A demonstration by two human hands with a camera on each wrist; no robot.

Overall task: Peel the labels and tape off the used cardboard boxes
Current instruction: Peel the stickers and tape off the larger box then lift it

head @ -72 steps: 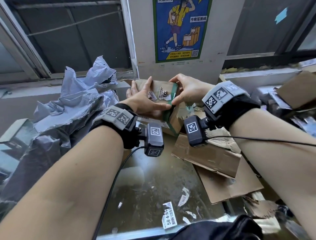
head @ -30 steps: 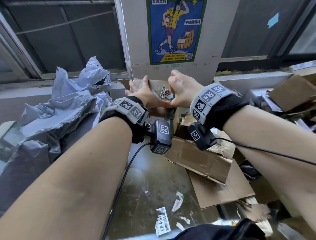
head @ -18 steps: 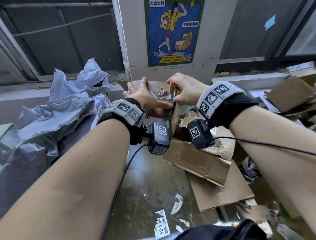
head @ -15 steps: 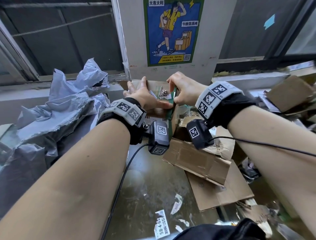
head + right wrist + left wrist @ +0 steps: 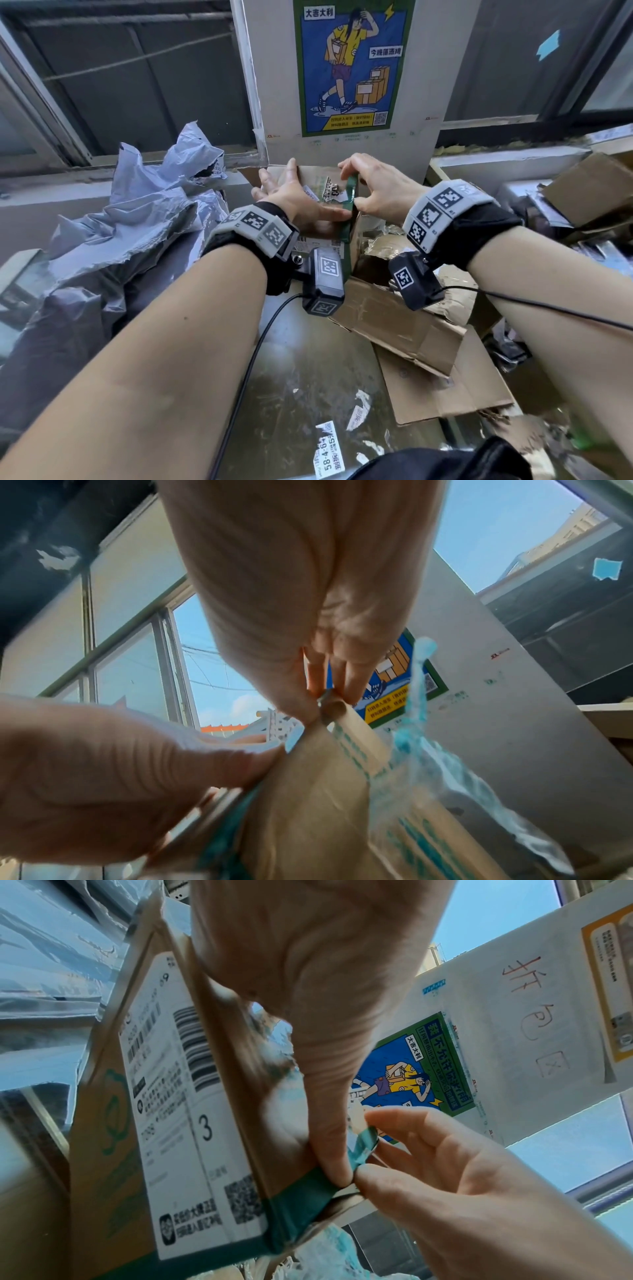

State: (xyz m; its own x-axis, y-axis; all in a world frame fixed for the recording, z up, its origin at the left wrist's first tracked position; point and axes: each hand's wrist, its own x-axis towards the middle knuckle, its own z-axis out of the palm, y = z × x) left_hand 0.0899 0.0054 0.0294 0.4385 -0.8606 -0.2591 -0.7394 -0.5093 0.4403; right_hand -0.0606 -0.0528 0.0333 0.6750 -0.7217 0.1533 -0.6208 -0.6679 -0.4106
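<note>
Across the lower half of the head view, a scuffed, glossy tabletop (image 5: 301, 370) with torn label scraps (image 5: 329, 450) stuck near the bottom edge. At left of the frame, a heap of crumpled grey plastic mailers (image 5: 137, 219). At right centre, flattened cardboard pieces (image 5: 404, 329) lying on the tabletop, more cardboard piled at the far right. Upper centre, a white pillar carrying a blue and green poster (image 5: 349, 65).

In the middle of the frame, raised above the tabletop, a brown cardboard box (image 5: 310, 176). On its underside, seen from the left wrist, a white shipping label (image 5: 178, 1102) with barcodes and a large 3. Along the box's right edge, a strip of green tape (image 5: 350, 205), partly lifted at its upper end.

Left hand (image 5: 298, 202) laid over the near face of the box, fingers spread, thumb stretched to the taped edge and pressing beside the strip. Right hand (image 5: 380, 192) at the same edge, thumb and fingers curled and pinching the loose upper end of the green tape, thumb tip just touching the left thumb.
</note>
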